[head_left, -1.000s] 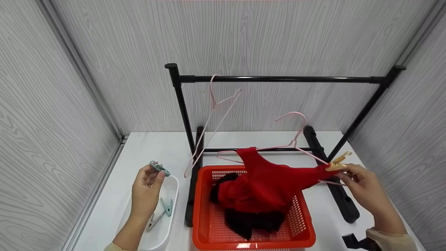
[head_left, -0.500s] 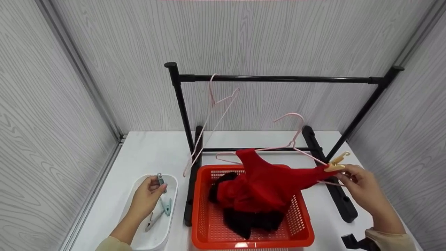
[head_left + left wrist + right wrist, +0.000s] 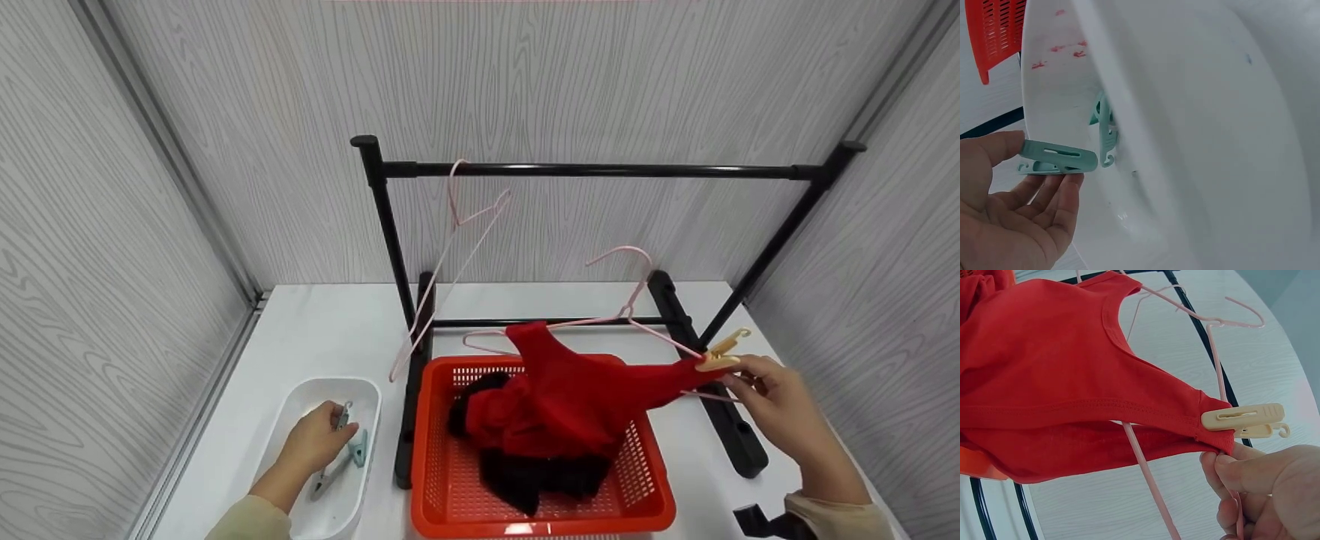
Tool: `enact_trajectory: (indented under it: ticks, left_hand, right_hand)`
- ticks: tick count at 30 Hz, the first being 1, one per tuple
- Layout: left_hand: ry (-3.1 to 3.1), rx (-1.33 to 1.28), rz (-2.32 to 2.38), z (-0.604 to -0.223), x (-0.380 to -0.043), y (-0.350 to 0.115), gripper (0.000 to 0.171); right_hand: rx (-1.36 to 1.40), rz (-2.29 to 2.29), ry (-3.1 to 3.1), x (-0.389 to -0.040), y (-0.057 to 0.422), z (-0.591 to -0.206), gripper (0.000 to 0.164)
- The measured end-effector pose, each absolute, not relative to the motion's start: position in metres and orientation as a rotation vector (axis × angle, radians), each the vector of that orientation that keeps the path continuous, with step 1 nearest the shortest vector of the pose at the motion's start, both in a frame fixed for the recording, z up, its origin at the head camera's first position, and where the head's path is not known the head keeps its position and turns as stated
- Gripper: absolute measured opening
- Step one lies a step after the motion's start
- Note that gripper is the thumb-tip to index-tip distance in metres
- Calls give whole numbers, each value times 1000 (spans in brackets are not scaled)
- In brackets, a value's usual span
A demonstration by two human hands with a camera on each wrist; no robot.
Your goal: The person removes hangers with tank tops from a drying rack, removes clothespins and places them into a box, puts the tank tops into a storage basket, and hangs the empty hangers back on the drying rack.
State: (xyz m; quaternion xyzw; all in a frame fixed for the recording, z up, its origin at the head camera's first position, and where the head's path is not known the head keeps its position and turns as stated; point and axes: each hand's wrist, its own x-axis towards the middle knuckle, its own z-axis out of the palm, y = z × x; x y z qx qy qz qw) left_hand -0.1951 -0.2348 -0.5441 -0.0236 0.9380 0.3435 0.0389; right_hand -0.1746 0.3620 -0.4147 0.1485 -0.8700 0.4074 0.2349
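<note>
One blue-green clip (image 3: 1061, 160): pinched between the thumb and fingers of the left hand (image 3: 313, 439). The hand is low at the white tub (image 3: 330, 388), I guess because clips are kept there. From where I stand, I can't tell if this clip is going in or coming out.
Other clips: another blue-green clip (image 3: 360, 450) lies in the tub, with a greyish clip (image 3: 324, 482) near it.
Right hand (image 3: 774, 401): thumb and fingers pinch a corner of the red top (image 3: 581, 390), and the wire of the pink hanger (image 3: 1216, 363) is in that grip too. Holding both likely stops the hanger from tipping.
Yellow clip (image 3: 1241, 417): it bites that same corner, just beside the fingers. It seems to be there so the cloth won't slide off the wire.
Red top: it stretches from the right hand across the red basket (image 3: 585, 527), and droops down by the dark clothes (image 3: 555, 480). The basket sits right under it, maybe to catch what hangs low.
Hanger's hook: free in the air, below the bar of the black rack (image 3: 600, 170).
Second hanger (image 3: 453, 199): hooked on the bar's left end, perhaps to be out of the way.
</note>
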Motion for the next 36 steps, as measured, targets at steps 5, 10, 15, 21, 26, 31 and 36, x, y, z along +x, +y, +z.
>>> enact_trajectory:
  ticks: [5,10,15,21,26,31,36]
  left_hand:
    - [2872,-97,928,-550,-198,-236,43]
    - [2852,-106,850,-555,-200,-234,45]
    - [2833,-126,825,-556,-203,-233,41]
    - [2817,-146,814,-559,-204,-234,42]
    - [2803,-168,802,-562,-204,-238,46]
    - [2823,-158,788,-559,-203,-239,46]
    - [2901,-135,821,-554,-200,-236,40]
  right_hand:
    - [426,1088,-2384,-175,361,-414,25]
    - [403,1105,-2409,-174,361,-413,24]
    - [401,1091,-2417,-174,361,-412,23]
    - [397,1096,-2407,-174,362,-414,24]
    - [393,1125,-2431,-174,362,-414,22]
    - [373,1108,-2465,-171,363,-412,19]
    - [395,1073,-2476,-171,363,-411,19]
